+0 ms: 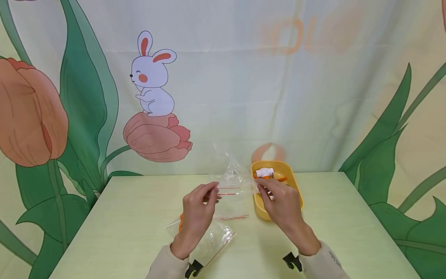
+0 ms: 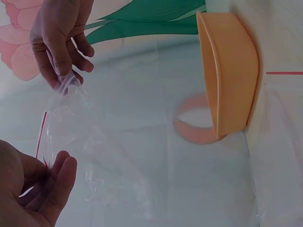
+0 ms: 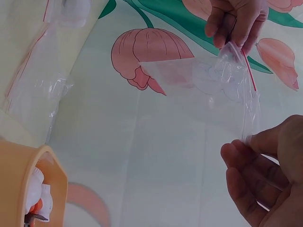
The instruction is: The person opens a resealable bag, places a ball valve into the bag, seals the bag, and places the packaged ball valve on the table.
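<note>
A clear zip bag [image 1: 232, 175] with a red line along its mouth is stretched between both hands above the table. My left hand [image 1: 199, 207] pinches one end of the mouth between thumb and fingers. At the opposite end, my right hand [image 1: 283, 199] pinches the edge, overlapping the yellow box in the head view. The bag's body [image 2: 111, 161] hangs away from the hands, see-through and wrinkled, with nothing visible inside. In the right wrist view the bag's mouth [image 3: 245, 94] runs taut from hand to hand.
A yellow box [image 1: 297, 195] holding white and orange items [image 1: 265, 173] stands at the table's back right. Other clear bags lie on the table [image 1: 115, 217]: one flat bag [image 1: 231, 209] and another nearer bag [image 1: 216, 238], beside something orange [image 1: 181, 223] partly behind the left hand. A printed curtain hangs behind.
</note>
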The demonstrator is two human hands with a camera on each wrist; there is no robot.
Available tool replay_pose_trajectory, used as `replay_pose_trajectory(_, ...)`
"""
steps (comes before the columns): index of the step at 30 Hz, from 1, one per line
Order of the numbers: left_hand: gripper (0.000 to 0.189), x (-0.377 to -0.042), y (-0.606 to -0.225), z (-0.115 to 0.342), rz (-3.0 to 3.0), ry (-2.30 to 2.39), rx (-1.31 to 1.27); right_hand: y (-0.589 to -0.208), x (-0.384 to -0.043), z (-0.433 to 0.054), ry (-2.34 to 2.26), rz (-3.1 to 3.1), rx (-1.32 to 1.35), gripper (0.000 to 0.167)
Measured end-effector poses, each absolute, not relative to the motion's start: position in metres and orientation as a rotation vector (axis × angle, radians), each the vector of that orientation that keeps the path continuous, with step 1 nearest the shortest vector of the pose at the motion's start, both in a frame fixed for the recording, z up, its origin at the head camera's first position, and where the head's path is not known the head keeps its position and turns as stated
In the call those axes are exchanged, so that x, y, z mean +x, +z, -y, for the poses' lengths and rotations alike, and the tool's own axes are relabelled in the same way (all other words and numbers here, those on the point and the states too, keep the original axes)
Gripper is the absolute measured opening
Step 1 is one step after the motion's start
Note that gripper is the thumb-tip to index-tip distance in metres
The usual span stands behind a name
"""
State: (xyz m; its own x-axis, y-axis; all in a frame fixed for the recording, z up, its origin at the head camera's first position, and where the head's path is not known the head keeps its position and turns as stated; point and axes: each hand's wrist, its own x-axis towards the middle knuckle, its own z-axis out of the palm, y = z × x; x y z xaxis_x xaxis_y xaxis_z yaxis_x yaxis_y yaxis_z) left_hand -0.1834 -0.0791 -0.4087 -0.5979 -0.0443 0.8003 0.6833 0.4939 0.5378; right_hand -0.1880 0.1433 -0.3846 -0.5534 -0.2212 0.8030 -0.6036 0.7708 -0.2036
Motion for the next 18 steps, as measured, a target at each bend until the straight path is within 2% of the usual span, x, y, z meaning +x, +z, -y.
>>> replay_pose_trajectory(18,0.019,-0.1773,-0.408,0.0766,1.912,-1.331,-0.501,-0.3852,-0.1887,-0.1413,0.673,2.177,0.691,0.013)
